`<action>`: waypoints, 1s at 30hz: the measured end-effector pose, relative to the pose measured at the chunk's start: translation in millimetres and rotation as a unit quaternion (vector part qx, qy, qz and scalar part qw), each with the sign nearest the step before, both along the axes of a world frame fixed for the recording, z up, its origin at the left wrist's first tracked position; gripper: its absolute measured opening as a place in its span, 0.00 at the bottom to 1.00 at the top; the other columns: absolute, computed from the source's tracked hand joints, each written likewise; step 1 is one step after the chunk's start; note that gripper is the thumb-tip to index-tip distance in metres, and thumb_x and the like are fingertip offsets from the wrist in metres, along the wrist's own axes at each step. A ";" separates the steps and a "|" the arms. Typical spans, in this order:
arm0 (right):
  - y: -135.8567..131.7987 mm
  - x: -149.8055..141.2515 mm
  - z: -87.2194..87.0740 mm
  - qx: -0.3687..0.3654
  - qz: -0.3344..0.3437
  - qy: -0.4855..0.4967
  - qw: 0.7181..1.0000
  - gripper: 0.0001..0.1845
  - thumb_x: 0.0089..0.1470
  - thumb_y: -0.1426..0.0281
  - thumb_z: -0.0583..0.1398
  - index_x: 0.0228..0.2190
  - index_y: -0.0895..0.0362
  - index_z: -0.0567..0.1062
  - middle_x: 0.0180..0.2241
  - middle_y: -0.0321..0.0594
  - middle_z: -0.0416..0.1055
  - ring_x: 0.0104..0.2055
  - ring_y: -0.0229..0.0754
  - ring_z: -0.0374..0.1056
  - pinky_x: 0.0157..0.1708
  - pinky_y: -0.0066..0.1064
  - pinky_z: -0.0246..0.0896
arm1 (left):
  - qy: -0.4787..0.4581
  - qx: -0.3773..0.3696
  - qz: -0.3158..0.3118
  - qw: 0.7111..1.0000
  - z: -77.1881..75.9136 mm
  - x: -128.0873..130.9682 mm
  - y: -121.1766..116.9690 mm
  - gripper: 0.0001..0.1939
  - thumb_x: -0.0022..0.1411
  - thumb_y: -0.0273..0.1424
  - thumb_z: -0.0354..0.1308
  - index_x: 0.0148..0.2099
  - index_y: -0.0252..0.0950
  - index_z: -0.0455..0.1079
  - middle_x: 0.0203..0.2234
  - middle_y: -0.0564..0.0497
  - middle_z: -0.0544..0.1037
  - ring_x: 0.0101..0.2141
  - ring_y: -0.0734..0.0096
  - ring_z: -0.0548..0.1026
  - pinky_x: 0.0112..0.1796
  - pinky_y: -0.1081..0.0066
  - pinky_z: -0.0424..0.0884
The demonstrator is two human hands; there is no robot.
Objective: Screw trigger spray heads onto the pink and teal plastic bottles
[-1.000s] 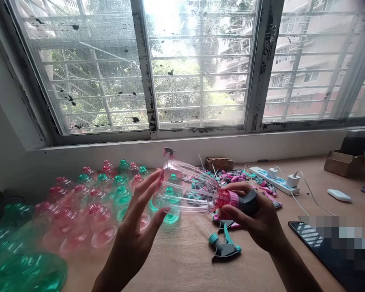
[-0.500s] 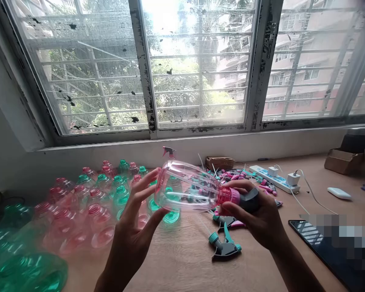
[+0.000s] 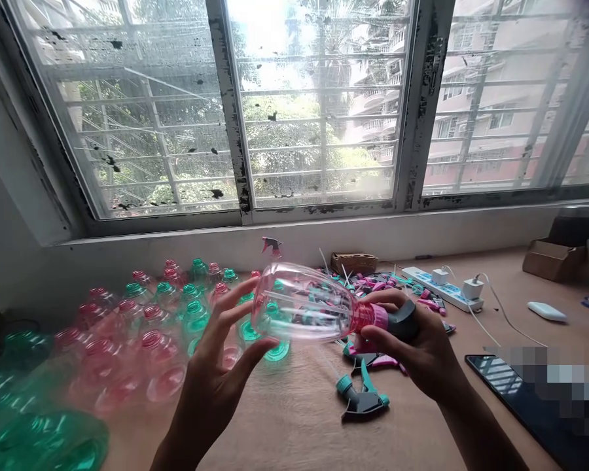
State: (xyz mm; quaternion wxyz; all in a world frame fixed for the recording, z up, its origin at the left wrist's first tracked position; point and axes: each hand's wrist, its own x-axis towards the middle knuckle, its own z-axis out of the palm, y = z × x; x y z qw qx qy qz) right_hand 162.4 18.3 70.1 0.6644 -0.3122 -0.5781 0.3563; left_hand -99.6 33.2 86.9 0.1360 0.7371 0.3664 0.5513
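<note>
A clear pink spray bottle (image 3: 302, 304) is held nearly level above the table, its base to the left. My right hand (image 3: 422, 343) is wrapped round the neck end, with fingers and thumb on the dark grey spray head (image 3: 402, 322) beside the pink collar (image 3: 379, 317). At the base end, my left hand (image 3: 220, 360) grips the bottle between its thumb below and its fingers above. Under the bottle, a grey and teal spray head (image 3: 364, 399) lies on the wooden table (image 3: 294, 425), its thin tube pointing up and left.
Rows of open pink bottles (image 3: 152, 340) and green bottles (image 3: 195, 317) stand at left. Behind my right hand lies a pile of spray heads (image 3: 377, 282). A power strip (image 3: 451, 294), a white case (image 3: 547, 311) and a dark tablet (image 3: 515, 392) are at right, below the window.
The bottle has turned very slightly in my hands, and my left thumb has shifted a little to the right along its underside. Everything on the table is unchanged.
</note>
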 end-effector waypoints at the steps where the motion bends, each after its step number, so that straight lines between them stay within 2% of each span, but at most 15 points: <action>1: -0.1 -0.5 1.1 -0.016 0.024 0.024 0.999 0.15 0.49 0.64 0.73 0.38 0.52 0.79 0.27 0.32 0.77 0.24 0.42 0.78 0.25 0.31 0.83 | 0.007 0.027 0.009 1.000 -0.5 -0.4 0.3 0.16 0.67 0.36 0.63 0.56 0.56 0.70 0.65 0.58 0.69 0.68 0.60 0.61 0.66 0.56 0.58; 3: -0.3 -0.8 1.8 -0.024 0.041 0.037 0.998 0.15 0.50 0.64 0.73 0.39 0.52 0.79 0.27 0.32 0.77 0.24 0.40 0.78 0.28 0.32 0.83 | 0.021 0.035 0.022 0.999 -1.8 -1.1 -0.4 0.21 0.65 0.35 0.65 0.58 0.56 0.68 0.64 0.58 0.69 0.67 0.61 0.62 0.66 0.59 0.59; 5: -0.4 -0.1 0.5 -0.001 0.013 0.003 1.000 0.14 0.50 0.66 0.73 0.39 0.51 0.80 0.28 0.33 0.77 0.24 0.40 0.77 0.24 0.28 0.81 | 0.024 -0.003 0.010 1.000 -2.5 -1.3 -2.5 0.24 0.63 0.39 0.66 0.60 0.55 0.66 0.64 0.55 0.69 0.67 0.58 0.62 0.66 0.57 0.60; 9: -0.7 1.6 -4.3 0.059 -0.071 -0.123 0.988 0.14 0.49 0.70 0.73 0.39 0.51 0.80 0.27 0.33 0.76 0.22 0.38 0.72 0.18 0.24 0.75 | -0.028 -0.061 0.011 0.998 -0.1 1.1 -6.6 0.22 0.67 0.52 0.54 0.55 0.48 0.71 0.63 0.50 0.71 0.66 0.50 0.63 0.65 0.49 0.58; 11: -0.8 1.3 -4.8 0.072 -0.083 -0.140 0.984 0.14 0.49 0.70 0.73 0.39 0.51 0.80 0.27 0.32 0.76 0.21 0.37 0.70 0.19 0.24 0.74 | -0.033 -0.080 0.021 0.996 0.8 2.1 -5.5 0.19 0.68 0.51 0.54 0.52 0.48 0.72 0.62 0.50 0.72 0.65 0.50 0.64 0.64 0.47 0.58; 13: -0.7 0.3 -3.3 0.061 -0.076 -0.115 0.989 0.13 0.50 0.70 0.72 0.39 0.50 0.80 0.25 0.31 0.75 0.20 0.37 0.70 0.17 0.23 0.73 | -0.011 -0.073 0.010 0.997 -0.3 1.6 -1.7 0.14 0.68 0.46 0.58 0.53 0.50 0.72 0.63 0.52 0.72 0.66 0.53 0.63 0.64 0.49 0.59; 16: -0.3 -0.6 0.4 0.015 -0.023 -0.041 0.999 0.13 0.50 0.68 0.72 0.39 0.51 0.79 0.25 0.30 0.76 0.22 0.39 0.76 0.20 0.24 0.76 | 0.037 0.001 -0.003 0.999 -4.9 -0.5 5.2 0.16 0.69 0.39 0.59 0.58 0.53 0.67 0.65 0.55 0.68 0.68 0.60 0.60 0.66 0.54 0.58; 18: -0.2 0.1 1.8 -0.007 0.009 -0.005 1.000 0.13 0.50 0.67 0.73 0.38 0.51 0.79 0.26 0.31 0.77 0.25 0.40 0.79 0.26 0.27 0.80 | 0.066 0.057 0.019 0.996 -7.2 -1.2 7.1 0.19 0.70 0.36 0.60 0.60 0.53 0.65 0.66 0.54 0.67 0.68 0.62 0.60 0.67 0.56 0.58; 20: -0.2 1.9 1.5 -0.010 0.010 -0.007 1.000 0.13 0.51 0.67 0.73 0.38 0.51 0.79 0.26 0.31 0.77 0.25 0.40 0.79 0.27 0.28 0.81 | 0.089 0.078 0.035 0.992 -7.2 -0.9 5.8 0.22 0.67 0.36 0.62 0.61 0.51 0.64 0.66 0.53 0.66 0.68 0.61 0.61 0.67 0.56 0.58; 23: -0.3 5.2 -1.0 0.044 -0.048 -0.080 0.995 0.14 0.51 0.69 0.72 0.40 0.50 0.80 0.29 0.33 0.77 0.26 0.40 0.76 0.22 0.25 0.76 | 0.086 0.044 0.023 0.995 -3.3 0.6 0.3 0.24 0.63 0.45 0.64 0.60 0.52 0.65 0.67 0.54 0.64 0.69 0.57 0.59 0.68 0.52 0.56; 26: -0.3 6.3 -3.5 0.111 -0.092 -0.171 0.975 0.16 0.50 0.72 0.72 0.41 0.47 0.79 0.32 0.33 0.79 0.29 0.40 0.75 0.27 0.27 0.74 | 0.035 0.001 0.027 0.999 1.7 1.2 -3.5 0.18 0.67 0.53 0.53 0.52 0.52 0.71 0.67 0.57 0.65 0.69 0.53 0.58 0.68 0.44 0.51; 28: -0.1 5.0 -4.2 0.119 -0.094 -0.191 0.970 0.16 0.51 0.72 0.72 0.42 0.47 0.78 0.29 0.31 0.79 0.26 0.39 0.74 0.27 0.27 0.73 | 0.014 -0.022 0.042 0.999 3.7 0.8 -3.4 0.16 0.68 0.52 0.52 0.48 0.51 0.73 0.65 0.58 0.67 0.68 0.52 0.60 0.66 0.42 0.56; 30: 0.4 2.9 -3.7 0.096 -0.090 -0.163 0.978 0.14 0.52 0.71 0.71 0.41 0.47 0.78 0.26 0.30 0.77 0.21 0.37 0.72 0.21 0.25 0.71 | 0.025 -0.021 0.043 0.999 3.9 0.0 -1.4 0.12 0.69 0.48 0.56 0.49 0.53 0.74 0.65 0.58 0.67 0.67 0.54 0.62 0.65 0.45 0.58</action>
